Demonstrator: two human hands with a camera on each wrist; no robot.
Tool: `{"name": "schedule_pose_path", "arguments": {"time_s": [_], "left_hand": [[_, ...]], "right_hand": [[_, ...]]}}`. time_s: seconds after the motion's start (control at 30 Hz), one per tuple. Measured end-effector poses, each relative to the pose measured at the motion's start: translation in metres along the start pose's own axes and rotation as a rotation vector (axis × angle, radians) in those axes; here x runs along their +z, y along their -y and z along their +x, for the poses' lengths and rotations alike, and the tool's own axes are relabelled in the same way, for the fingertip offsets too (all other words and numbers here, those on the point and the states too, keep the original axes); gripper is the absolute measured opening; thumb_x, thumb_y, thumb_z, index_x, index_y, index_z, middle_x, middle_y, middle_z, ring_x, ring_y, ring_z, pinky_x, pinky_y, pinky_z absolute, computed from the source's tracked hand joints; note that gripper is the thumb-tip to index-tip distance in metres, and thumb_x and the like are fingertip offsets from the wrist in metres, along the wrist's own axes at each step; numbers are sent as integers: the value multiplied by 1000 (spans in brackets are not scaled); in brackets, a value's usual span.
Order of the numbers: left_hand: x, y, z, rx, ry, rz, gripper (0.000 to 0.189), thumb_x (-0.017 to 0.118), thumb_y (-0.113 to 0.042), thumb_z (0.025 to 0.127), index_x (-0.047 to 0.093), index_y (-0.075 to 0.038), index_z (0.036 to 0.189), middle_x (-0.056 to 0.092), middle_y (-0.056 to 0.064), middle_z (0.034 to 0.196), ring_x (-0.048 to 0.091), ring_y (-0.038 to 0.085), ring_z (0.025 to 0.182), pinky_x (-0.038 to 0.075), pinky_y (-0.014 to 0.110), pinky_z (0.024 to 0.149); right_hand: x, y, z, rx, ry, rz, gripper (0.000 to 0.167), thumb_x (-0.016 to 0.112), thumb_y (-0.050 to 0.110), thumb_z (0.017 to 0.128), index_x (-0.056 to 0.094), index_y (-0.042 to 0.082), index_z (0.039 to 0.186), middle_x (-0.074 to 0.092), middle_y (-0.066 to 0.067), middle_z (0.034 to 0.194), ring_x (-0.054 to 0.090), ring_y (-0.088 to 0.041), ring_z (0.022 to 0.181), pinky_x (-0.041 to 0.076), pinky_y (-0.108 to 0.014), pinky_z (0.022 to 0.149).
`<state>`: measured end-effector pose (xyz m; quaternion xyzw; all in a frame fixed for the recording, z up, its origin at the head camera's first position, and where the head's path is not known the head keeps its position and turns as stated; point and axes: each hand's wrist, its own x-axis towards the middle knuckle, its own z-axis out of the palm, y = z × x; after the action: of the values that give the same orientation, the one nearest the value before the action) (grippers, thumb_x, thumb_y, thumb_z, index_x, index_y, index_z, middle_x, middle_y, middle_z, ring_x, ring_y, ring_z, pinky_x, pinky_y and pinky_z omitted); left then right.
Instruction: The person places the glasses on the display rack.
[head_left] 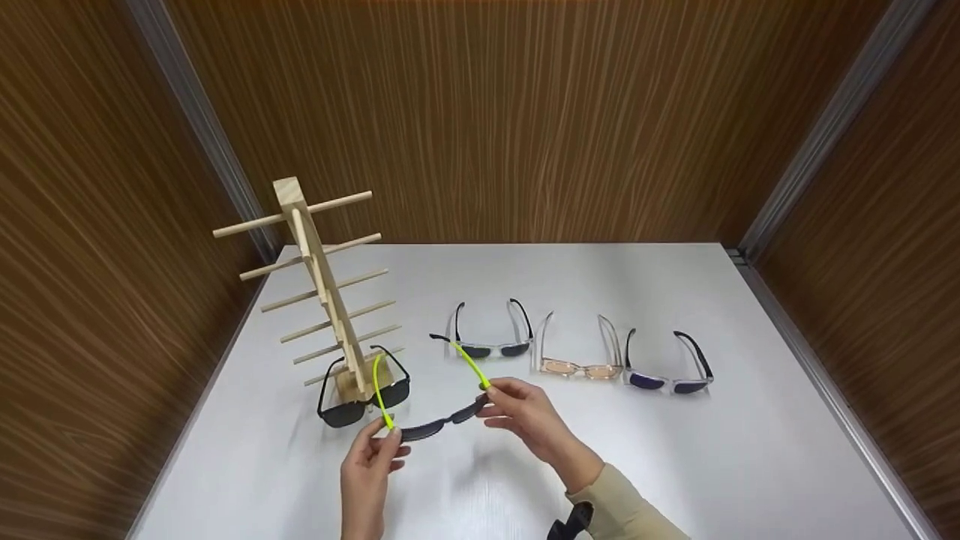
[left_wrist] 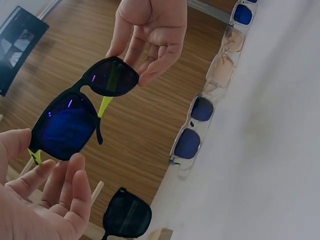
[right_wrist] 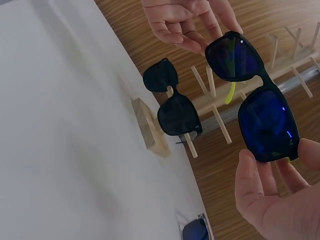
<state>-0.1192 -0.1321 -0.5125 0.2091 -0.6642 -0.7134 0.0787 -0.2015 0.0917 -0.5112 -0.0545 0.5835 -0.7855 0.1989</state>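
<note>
Between my two hands, a pair of sunglasses [head_left: 424, 431] with a black front, dark blue lenses and neon-yellow temples is held above the table. My left hand [head_left: 369, 459] pinches its left hinge corner; my right hand [head_left: 529, 420] pinches the right one. Both temples are unfolded and point away from me. In the right wrist view the blue lenses [right_wrist: 267, 125] face the camera. Just behind my left hand, black sunglasses [head_left: 345, 414] hang on the lowest part of a wooden display rack [head_left: 330, 277], whose higher pegs carry nothing.
To the right, a row of glasses lies on the white table [head_left: 750, 465]: clear-framed dark sunglasses [head_left: 495, 350], peach-lensed glasses [head_left: 581, 370] and clear-framed blue-lensed sunglasses [head_left: 667, 382]. Wood-grain panels [head_left: 480, 120] wall in the back and sides.
</note>
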Motion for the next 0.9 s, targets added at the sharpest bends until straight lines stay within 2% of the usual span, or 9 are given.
{"name": "schedule_pose_path", "arguments": {"time_s": [0.1,0.23,0.27,0.33,0.4,0.5,0.6,0.77,0.9], "left_hand": [[-8,21,13,49,-9,-23,43,65,-25,88,54,-4,124,61,16,90,65,23,78,51,31,66],[-23,74,49,109,-16,-31,45,66,-36,86,56,-14,125,62,11,90,66,22,79,51,28,64],[-26,82,55,108,-18,-32,45,66,-38,86,56,-17,125,62,9,91,66,21,79,51,27,64],[-32,87,60,102,-30,-36,44,65,-36,87,56,-16,125,61,10,91,66,22,80,52,28,64],[-35,72,53,96,-45,-42,43,64,-31,88,56,-11,125,60,14,91,66,24,79,51,30,65],[-35,35,31,84,-71,-39,44,64,-32,89,56,-7,124,59,17,91,65,25,79,51,30,66],[-34,8,17,92,-96,-28,43,63,-32,89,56,-5,123,57,16,90,65,22,77,51,27,65],[-36,-12,12,39,-123,38,44,56,-31,94,51,-3,128,56,13,96,63,16,77,50,25,67],[-39,-19,15,12,-122,59,47,51,-34,96,46,-5,133,57,12,100,62,15,81,50,25,71]], "right_hand": [[7,1,4,-1,7,-5,37,62,16,90,53,-10,116,63,-10,97,65,-28,90,52,-38,79],[16,1,9,-14,16,-14,38,61,15,90,52,-11,117,63,-10,96,65,-28,90,52,-38,79],[18,1,10,-17,20,-16,38,61,15,90,52,-11,117,63,-10,96,65,-28,90,52,-37,78],[23,1,13,-18,27,-22,38,62,15,90,52,-11,117,63,-9,97,65,-28,90,52,-37,78],[29,1,15,-20,35,-36,37,62,15,90,53,-10,116,63,-9,97,65,-29,90,52,-37,78],[36,1,19,-29,40,-57,34,62,16,90,56,-7,114,63,-10,97,65,-30,90,52,-38,78],[43,1,22,-39,35,-65,30,61,15,91,58,-5,112,63,-10,96,65,-30,89,52,-39,78],[54,2,28,-25,22,-60,29,61,14,91,57,-6,112,62,-10,94,66,-29,87,53,-38,76],[61,4,32,-20,17,-80,29,60,15,91,57,-6,112,62,-11,95,66,-28,86,53,-36,74]]}}
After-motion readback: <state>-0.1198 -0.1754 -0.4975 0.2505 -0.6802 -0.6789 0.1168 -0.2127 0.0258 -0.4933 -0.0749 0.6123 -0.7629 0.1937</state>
